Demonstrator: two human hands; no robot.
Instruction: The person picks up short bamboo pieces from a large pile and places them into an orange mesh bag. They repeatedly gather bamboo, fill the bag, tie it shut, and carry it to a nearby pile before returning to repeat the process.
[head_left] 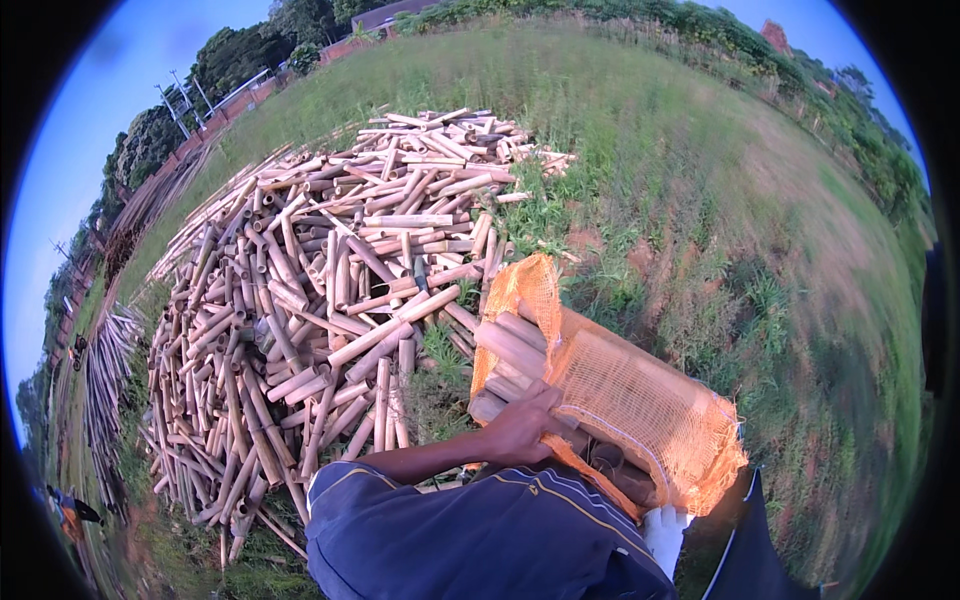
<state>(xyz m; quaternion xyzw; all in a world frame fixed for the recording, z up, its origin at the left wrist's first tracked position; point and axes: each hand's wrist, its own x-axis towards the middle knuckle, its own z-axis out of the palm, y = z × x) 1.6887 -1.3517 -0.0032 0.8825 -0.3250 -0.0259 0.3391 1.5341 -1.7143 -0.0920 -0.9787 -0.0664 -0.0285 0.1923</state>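
Observation:
My left hand [520, 425] is closed at the mouth of an orange mesh sack [640, 400], its fingers bent around the near rim. Cut bamboo pieces [512, 348] fill the sack lengthwise, their ends poking out at the open mouth on the left. The sack lies tilted in front of my body, its far end down to the right. Beside that lower end, a white patch [665, 535] shows past my dark blue shirt; I cannot make out what it is. No part of my right hand can be made out.
A large heap of cut bamboo [330, 290] spreads to the left and ahead. Longer poles [110, 370] lie at the far left. Tall grass [640, 110] and weeds surround the heap. Dark cloth [760, 545] shows at lower right, and a person [72, 515] at the left rim.

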